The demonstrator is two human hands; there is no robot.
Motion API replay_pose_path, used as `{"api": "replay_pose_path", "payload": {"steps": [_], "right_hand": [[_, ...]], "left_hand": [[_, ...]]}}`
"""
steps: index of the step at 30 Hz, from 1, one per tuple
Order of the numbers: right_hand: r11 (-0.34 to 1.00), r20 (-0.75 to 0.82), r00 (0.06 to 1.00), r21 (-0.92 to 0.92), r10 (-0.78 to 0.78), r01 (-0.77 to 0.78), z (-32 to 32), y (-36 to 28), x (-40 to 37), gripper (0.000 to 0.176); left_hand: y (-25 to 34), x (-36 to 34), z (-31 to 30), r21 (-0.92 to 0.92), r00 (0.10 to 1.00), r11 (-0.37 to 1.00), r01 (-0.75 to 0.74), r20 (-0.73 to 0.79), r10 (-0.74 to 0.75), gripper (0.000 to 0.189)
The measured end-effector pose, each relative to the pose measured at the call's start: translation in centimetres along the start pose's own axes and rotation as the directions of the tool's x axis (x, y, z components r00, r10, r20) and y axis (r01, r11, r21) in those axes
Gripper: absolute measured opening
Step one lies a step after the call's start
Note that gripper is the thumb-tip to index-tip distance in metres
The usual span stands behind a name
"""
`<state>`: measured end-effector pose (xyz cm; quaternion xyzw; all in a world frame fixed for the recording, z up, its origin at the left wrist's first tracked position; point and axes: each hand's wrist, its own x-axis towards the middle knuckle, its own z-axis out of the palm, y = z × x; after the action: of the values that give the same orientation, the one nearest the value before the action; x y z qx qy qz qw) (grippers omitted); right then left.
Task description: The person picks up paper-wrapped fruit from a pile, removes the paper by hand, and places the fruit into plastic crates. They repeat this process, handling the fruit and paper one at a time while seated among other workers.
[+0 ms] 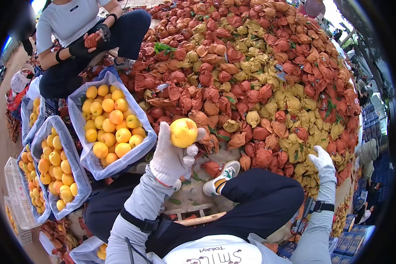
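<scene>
My left hand [174,156], in a white knit glove, holds up a yellow-orange peach [184,132] between thumb and fingers, close to the lined crate [146,147] of similar fruit. My right hand [322,160], gloved too, reaches over the right side of the heap with thumb and fingers apart. Beneath it lie yellow paper-wrapped fruits [304,169]. Nothing shows in that hand. Red-orange paper-wrapped fruits [262,156] cover much of the heap in front of me.
More lined crates [84,193] of peaches stand at left, beside a white plastic crate [16,187]. At upper left a co-worker [70,26] in dark gloves sits holding a red-wrapped fruit [91,40]. Blue crates [372,121] are stacked at far right.
</scene>
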<state>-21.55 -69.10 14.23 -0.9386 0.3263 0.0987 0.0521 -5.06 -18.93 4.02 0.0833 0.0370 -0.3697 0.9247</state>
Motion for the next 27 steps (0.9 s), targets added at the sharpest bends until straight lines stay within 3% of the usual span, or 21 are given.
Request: {"api": "replay_pose_path", "payload": {"steps": [1, 2, 4, 5, 8, 12, 14, 16, 18, 20, 21, 22, 23, 24, 26, 27], "right_hand": [[0.996, 0.025, 0.997, -0.039, -0.080, 0.081, 0.3, -5.6, 1.3, 0.058], [0.982, 0.004, 0.982, 0.015, -0.187, 0.187, 1.9, -9.1, 3.3, 0.057], [0.888, -0.026, 0.896, 0.124, -0.444, 0.443, 4.8, -17.6, 4.7, 0.058], [0.823, -0.014, 0.825, 0.072, -0.565, 0.564, 6.4, -21.9, 4.5, 0.056], [0.570, 0.148, 0.559, 0.040, -0.816, 0.821, 11.3, -32.3, 1.1, 0.048], [0.403, 0.282, 0.337, 0.224, -0.898, 0.887, 17.2, -38.7, -5.3, 0.041], [0.356, 0.303, 0.268, 0.288, -0.915, 0.889, 20.5, -38.7, -7.0, 0.042], [0.393, 0.373, 0.261, 0.340, -0.890, 0.855, 21.2, -38.0, -8.2, 0.044], [0.497, 0.546, 0.289, 0.281, -0.786, 0.821, 21.4, -37.2, -7.5, 0.043], [0.551, 0.555, 0.345, 0.259, -0.757, 0.794, 21.2, -36.5, -6.4, 0.043], [0.598, 0.565, 0.394, 0.232, -0.725, 0.767, 20.8, -35.5, -5.4, 0.044], [0.638, 0.577, 0.433, 0.209, -0.692, 0.741, 20.6, -35.1, -4.7, 0.047], [0.650, 0.575, 0.446, 0.209, -0.686, 0.730, 20.7, -34.6, -3.9, 0.048], [0.659, 0.573, 0.452, 0.217, -0.683, 0.720, 20.9, -34.3, -3.3, 0.049], [0.680, 0.546, 0.483, 0.239, -0.685, 0.694, 21.0, -33.9, -2.4, 0.049], [0.704, 0.562, 0.493, 0.249, -0.664, 0.665, 21.2, -33.9, -2.0, 0.049]], "left_hand": [[0.3, -0.5, -0.1, -0.018, 1.000, 1.000, -0.015, 0.011, 0.016, 0.056], [0.6, -1.3, -0.2, -0.013, 0.999, 0.999, -0.044, 0.000, 0.044, 0.056], [1.3, -3.1, -0.5, 0.192, 0.978, 0.961, -0.201, -0.015, 0.208, 0.054], [1.8, -3.9, -0.9, 0.123, 0.978, 0.972, -0.199, -0.045, 0.206, 0.068], [2.4, -5.2, -2.1, 0.226, 0.938, 0.924, -0.310, -0.085, 0.336, 0.069], [3.8, -6.4, -2.9, 0.227, 0.903, 0.930, -0.291, -0.257, 0.345, 0.046], [5.3, -6.5, -4.3, 0.312, 0.891, 0.919, -0.240, -0.306, 0.336, 0.045], [7.9, -6.5, -6.1, 0.455, 0.839, 0.882, -0.127, -0.424, 0.340, 0.049], [11.7, -7.1, -7.0, 0.670, 0.740, 0.737, -0.091, -0.450, 0.501, 0.054], [15.7, -7.6, -8.4, 0.854, 0.566, 0.493, 0.168, -0.493, 0.661, 0.064], [17.7, -7.9, -10.0, 0.863, 0.514, 0.360, 0.355, -0.502, 0.695, 0.073], [19.3, -8.2, -13.6, 0.864, 0.480, 0.139, 0.485, -0.396, 0.783, 0.077], [20.4, -8.8, -14.6, 0.767, 0.557, -0.147, 0.624, -0.305, 0.773, 0.078], [20.6, -9.4, -15.0, 0.691, 0.644, -0.379, 0.615, -0.163, 0.747, 0.068], [21.3, -8.9, -19.0, 0.605, 0.704, -0.591, 0.533, 0.071, 0.707, 0.042], [19.8, -7.6, -17.7, 0.662, 0.716, -0.610, 0.436, 0.155, 0.680, 0.040]]}}
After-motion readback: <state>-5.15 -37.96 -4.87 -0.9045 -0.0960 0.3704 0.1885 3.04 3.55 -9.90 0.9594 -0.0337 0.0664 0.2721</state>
